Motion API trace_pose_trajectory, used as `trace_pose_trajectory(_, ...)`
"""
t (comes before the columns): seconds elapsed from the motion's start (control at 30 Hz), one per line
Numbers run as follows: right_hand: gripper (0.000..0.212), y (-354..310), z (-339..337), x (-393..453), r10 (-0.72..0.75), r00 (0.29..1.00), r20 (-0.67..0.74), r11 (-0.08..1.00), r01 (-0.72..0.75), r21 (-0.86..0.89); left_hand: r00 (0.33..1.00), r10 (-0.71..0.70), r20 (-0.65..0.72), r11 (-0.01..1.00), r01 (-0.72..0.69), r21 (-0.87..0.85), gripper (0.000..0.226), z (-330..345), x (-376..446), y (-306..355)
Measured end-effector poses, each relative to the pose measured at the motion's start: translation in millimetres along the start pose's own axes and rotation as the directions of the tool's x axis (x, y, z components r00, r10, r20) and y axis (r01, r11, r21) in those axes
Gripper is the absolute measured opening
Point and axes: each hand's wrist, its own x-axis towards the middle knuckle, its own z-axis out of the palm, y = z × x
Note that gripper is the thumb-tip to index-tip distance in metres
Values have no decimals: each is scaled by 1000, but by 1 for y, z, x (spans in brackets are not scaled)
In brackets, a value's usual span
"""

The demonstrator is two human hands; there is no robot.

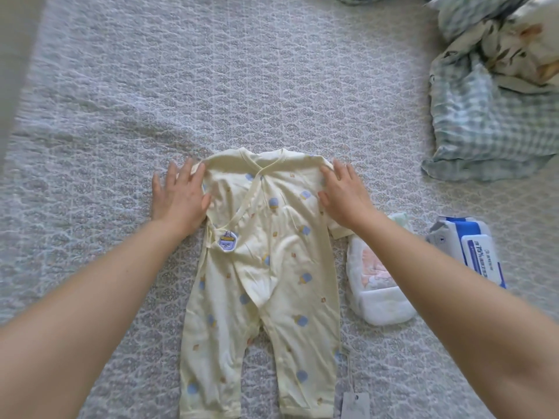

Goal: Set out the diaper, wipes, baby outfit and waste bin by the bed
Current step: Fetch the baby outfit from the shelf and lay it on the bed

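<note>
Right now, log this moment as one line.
hands: left, right flat on yellow baby romper | diaper, wipes pack to its right | waste bin unseen

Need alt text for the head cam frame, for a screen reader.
Two hands, left hand and right hand, press a pale yellow baby outfit flat on a grey patterned bed cover. A folded diaper and wipes pack lie to its right.

Pale-yellow blue-printed baby outfit, grey patterned bedspread
</note>
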Motion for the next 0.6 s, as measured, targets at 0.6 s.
trace_pose_trajectory(0.6,51,-65,-72,-208,-174,985,-20,970,174,170,991,126,-52,978,-133,-159,50,-82,-210,44)
